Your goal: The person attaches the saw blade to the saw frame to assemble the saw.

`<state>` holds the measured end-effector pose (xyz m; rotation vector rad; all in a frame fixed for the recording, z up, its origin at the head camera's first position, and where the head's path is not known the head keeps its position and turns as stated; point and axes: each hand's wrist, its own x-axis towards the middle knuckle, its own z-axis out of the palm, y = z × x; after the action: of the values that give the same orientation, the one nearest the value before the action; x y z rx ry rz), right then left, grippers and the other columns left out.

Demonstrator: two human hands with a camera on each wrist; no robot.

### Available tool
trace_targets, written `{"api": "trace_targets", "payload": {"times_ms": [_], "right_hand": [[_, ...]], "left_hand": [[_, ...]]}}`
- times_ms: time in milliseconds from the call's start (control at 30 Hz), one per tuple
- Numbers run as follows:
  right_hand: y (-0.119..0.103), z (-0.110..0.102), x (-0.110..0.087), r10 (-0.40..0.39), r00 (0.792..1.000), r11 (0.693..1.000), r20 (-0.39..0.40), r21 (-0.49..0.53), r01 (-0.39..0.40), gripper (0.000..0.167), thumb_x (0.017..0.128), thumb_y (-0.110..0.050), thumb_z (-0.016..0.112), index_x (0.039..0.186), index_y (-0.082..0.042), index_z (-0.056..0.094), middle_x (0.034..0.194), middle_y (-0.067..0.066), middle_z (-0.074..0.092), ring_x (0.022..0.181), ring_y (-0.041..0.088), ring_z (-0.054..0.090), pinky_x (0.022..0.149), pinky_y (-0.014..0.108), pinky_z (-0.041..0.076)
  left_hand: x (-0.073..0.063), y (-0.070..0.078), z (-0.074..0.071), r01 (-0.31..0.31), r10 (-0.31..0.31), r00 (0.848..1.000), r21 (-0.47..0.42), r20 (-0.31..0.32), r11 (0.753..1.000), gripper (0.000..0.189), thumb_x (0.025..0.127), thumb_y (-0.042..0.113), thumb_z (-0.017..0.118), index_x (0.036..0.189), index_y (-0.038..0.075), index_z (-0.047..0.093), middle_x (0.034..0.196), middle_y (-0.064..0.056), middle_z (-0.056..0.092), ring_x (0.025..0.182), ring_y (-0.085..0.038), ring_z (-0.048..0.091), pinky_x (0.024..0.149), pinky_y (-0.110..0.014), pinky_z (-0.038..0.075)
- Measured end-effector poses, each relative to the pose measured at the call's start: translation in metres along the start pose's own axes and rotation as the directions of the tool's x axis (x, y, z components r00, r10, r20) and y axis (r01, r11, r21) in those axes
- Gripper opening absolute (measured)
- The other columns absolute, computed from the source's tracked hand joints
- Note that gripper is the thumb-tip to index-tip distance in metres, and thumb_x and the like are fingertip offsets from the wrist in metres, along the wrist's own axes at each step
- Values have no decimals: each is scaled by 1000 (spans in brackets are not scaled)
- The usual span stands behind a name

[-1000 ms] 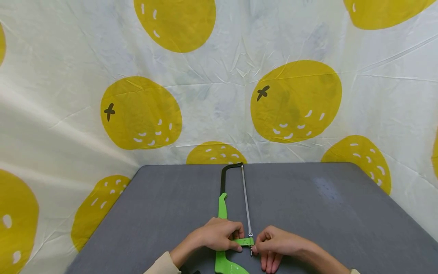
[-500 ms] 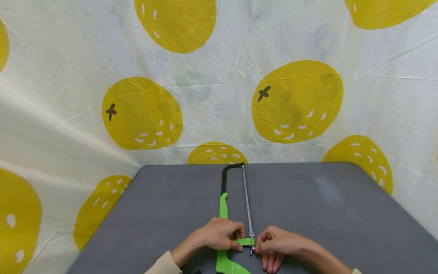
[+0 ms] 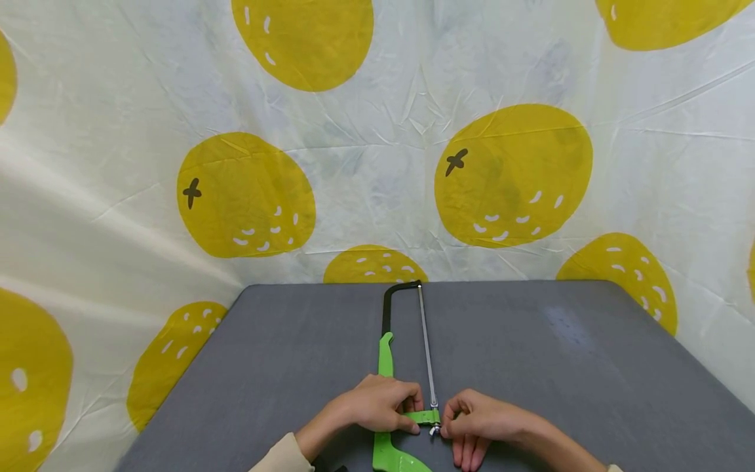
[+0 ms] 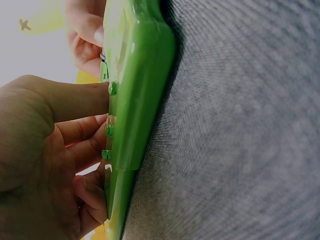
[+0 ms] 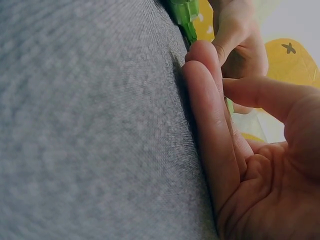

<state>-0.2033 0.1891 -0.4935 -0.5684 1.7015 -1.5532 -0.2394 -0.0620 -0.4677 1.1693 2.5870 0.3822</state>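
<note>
A hacksaw with a green body and black front frame lies flat on the grey table. Its thin silvery blade runs along the right side. My left hand holds the green frame near the handle, thumb and fingers along its cross arm; the left wrist view shows the thumb against the green body. At the blade's near end, my right hand has thumb and index finger at a small metal wing nut. Its other fingers rest on the table. In the right wrist view, fingers hide the nut.
The grey cloth-covered table extends around the saw. Behind it hangs a white curtain with yellow fruit prints. A small dark object shows at the bottom edge, mostly cut off.
The wing nut has turned between my right fingertips, its wings now standing at a different angle. Both hands and the saw stay nearly in place; the head view shifts slightly.
</note>
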Motion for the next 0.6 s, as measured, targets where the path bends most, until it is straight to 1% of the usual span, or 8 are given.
{"api": "trace_targets", "payload": {"times_ms": [133, 367, 600], "right_hand": [[1, -1, 0, -1, 1000, 1000, 1, 5, 1, 9, 97, -8, 59, 95, 0, 64, 66, 1, 72, 54, 5, 70, 50, 22, 55], [1, -2, 1, 8, 1000, 1000, 28, 24, -9, 12, 98, -8, 59, 97, 1, 66, 67, 0, 72, 55, 3, 69, 51, 21, 55], [0, -2, 1, 5, 1000, 1000, 26, 1, -5, 15, 97, -9, 60, 99, 3, 68, 67, -1, 72, 55, 2, 69, 51, 21, 55]], "left_hand": [[1, -1, 1, 4, -4, 1000, 0, 5, 1000, 17, 92, 45, 76, 100, 35, 64, 81, 25, 60, 67, 9, 52, 66, -18, 40], [1, -2, 2, -2, 2, 1000, -3, 7, 1000, 17, 92, 45, 76, 100, 35, 65, 81, 25, 60, 67, 9, 53, 66, -18, 40], [1, -1, 1, -1, 1, 1000, -17, 6, 1000, 18, 92, 44, 77, 100, 34, 65, 81, 24, 60, 67, 9, 52, 66, -18, 40]]}}
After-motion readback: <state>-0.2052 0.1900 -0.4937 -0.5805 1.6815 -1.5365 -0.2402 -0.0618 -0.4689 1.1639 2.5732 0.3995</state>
